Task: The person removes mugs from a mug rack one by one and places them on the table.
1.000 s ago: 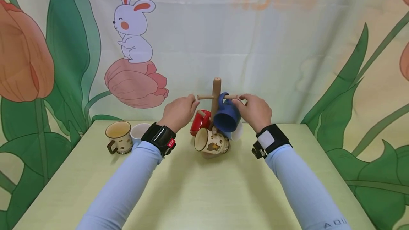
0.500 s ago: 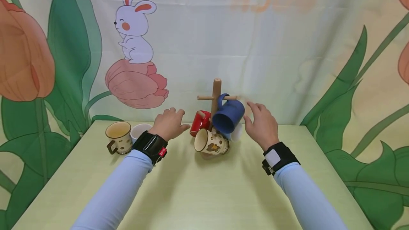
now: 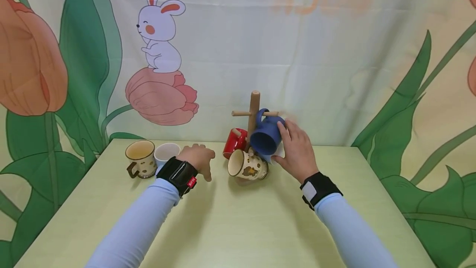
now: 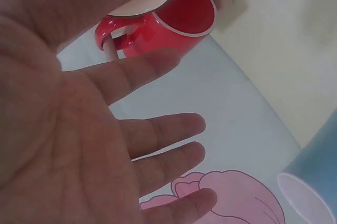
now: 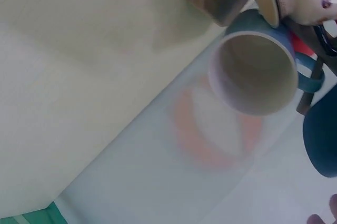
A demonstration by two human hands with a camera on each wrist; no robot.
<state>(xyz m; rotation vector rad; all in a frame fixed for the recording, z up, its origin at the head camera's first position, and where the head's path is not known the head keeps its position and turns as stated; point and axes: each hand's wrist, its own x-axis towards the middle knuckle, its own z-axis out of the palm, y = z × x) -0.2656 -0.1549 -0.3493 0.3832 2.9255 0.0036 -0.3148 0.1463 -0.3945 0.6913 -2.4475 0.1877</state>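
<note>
A dark blue mug [image 3: 271,129] hangs by its handle on an upper peg of a wooden mug tree [image 3: 254,104]. My right hand [image 3: 299,152] is at the mug's right side, fingers loosely bent; the head view cannot settle whether they touch. Its fingertips show at the lower right of the right wrist view, apart from the mug. My left hand [image 3: 197,158] spreads its fingers above the table, holding nothing, beside a standing light blue mug [image 3: 166,152]. Lower on the tree hang a red mug [image 3: 231,143], a cream patterned mug [image 3: 254,168] and another light blue mug [image 5: 253,74].
A second cream mug [image 3: 145,165] with a brown handle stands at the table's [image 3: 238,226] left, next to the light blue one. Behind the table hangs a printed curtain [image 3: 223,32] with a rabbit and tulips. The tree's upper left peg [image 3: 241,113] carries no mug.
My left hand has drawn back from the upper left peg, down and left towards the standing mugs. My right hand left the upper right peg, moved away, then returned beside the blue mug.
</note>
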